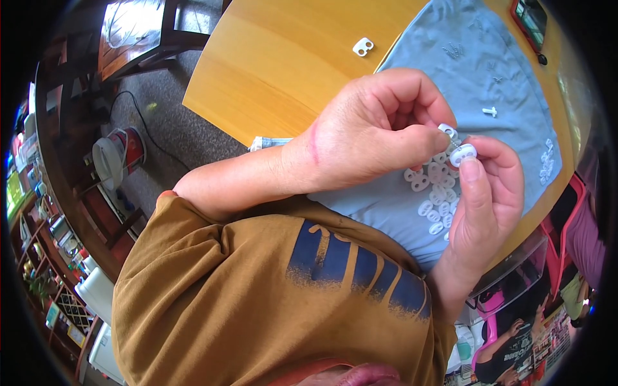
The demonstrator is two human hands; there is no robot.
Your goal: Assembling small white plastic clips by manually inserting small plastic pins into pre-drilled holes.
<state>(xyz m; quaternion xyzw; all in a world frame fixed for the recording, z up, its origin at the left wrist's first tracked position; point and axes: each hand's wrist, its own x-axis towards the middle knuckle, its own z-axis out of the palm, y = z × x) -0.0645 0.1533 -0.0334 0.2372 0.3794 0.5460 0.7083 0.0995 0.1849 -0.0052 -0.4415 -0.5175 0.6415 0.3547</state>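
My left hand (393, 125) is closed in a pinch, with a small white plastic piece (447, 131) at its thumb and fingertip. A white oval two-hole piece (462, 154) sits between the thumb and fingers of my right hand (483, 190). A tiny metal spring (456, 144) shows between the two pieces; whether it touches both I cannot tell. Under my hands, many similar white two-hole pieces (440, 194) lie heaped on a blue cloth (412, 83). Beyond them rests a white T-shaped piece (490, 112).
Loose springs (452, 51) lie on the cloth's far part, and small white pieces (546, 161) near its right edge. One white two-hole piece (363, 47) is on the wooden table (277, 71). A phone (531, 24) lies far right. Other people (515, 341) are at lower right.
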